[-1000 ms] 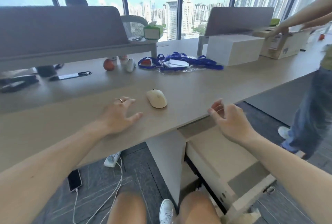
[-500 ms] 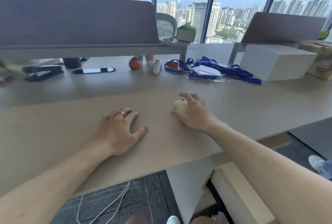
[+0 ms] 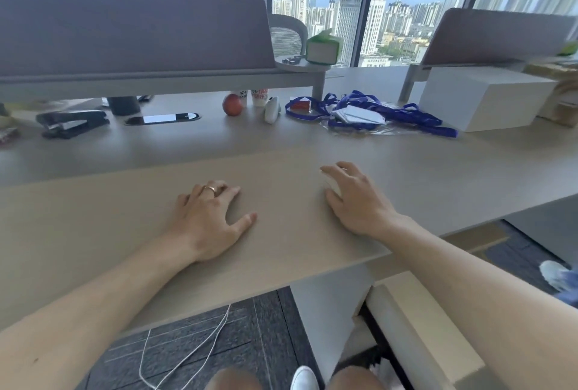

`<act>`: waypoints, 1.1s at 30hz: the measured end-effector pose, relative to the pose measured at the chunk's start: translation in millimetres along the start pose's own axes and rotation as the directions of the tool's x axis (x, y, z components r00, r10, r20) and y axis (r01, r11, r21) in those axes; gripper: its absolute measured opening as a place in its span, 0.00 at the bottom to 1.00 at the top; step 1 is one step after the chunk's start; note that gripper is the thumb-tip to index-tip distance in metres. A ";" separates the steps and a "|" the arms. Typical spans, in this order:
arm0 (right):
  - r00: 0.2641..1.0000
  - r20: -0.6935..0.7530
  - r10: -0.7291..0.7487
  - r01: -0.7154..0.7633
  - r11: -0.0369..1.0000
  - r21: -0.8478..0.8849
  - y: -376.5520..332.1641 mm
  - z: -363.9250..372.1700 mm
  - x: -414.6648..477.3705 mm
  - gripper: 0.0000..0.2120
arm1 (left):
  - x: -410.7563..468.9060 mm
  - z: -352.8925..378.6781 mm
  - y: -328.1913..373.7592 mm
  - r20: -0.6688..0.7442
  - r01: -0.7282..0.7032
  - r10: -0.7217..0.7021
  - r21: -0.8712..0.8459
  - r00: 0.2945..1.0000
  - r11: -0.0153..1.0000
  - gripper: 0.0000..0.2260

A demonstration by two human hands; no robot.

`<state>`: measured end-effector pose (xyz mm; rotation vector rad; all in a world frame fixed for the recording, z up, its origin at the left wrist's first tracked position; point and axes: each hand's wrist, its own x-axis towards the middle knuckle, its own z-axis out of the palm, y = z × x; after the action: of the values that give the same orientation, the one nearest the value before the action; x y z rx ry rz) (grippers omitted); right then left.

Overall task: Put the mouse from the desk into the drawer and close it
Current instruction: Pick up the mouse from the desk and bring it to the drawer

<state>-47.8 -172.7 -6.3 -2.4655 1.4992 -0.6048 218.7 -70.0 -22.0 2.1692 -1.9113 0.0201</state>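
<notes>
Both hands rest on the desk (image 3: 93,233), palms down. Taking the person's left hand (image 3: 209,220) as the landmark: it lies flat on the pale wood with fingers spread and thumb out to the side, gripping nothing, a ring (image 3: 209,188) on one finger.

To its right, with a stretch of bare desktop between them, the right hand (image 3: 356,198) is cupped over the mouse (image 3: 330,188). Only a pale sliver of the mouse shows between the thumb and the forefinger; the rest is hidden under the palm. The fingers curve down around it, the hand grasping it against the desk surface.

Below and to the right of the left hand, under the desk edge, the drawer (image 3: 419,320) stands pulled out, its pale top edge showing beside the right forearm. The mouse is on the desk, well apart from the drawer.

Beyond the left hand, toward the far side of the desk, a black stapler (image 3: 73,120) lies to the left, a red apple (image 3: 232,105) almost straight ahead, then a bundle of blue lanyards (image 3: 391,112) further right, and a white box (image 3: 481,98) at the far right. On the floor beneath the left forearm a white cable (image 3: 187,355) loops over the dark carpet.
</notes>
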 end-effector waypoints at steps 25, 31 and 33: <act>0.927 -0.014 0.376 -0.376 0.924 -0.065 200.5 -76.8 -264.3 0.25 | -69.7 91.2 272.4 0.260 -0.580 0.620 -0.220 0.740 0.784 0.45; 0.904 0.071 0.422 -0.421 0.907 -0.018 199.0 -39.6 -250.0 0.28 | -64.8 104.8 265.8 0.391 -0.500 0.511 -0.138 0.766 0.855 0.58; 0.893 0.121 0.434 -0.434 0.900 -0.031 195.6 -26.5 -238.5 0.30 | -63.0 105.9 271.5 0.381 -0.491 0.490 -0.103 0.784 0.865 0.58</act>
<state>-312.9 -52.9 -112.2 -2.0167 1.9106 -0.3521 -72.0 -58.7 -87.5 1.6962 -2.6611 -0.3506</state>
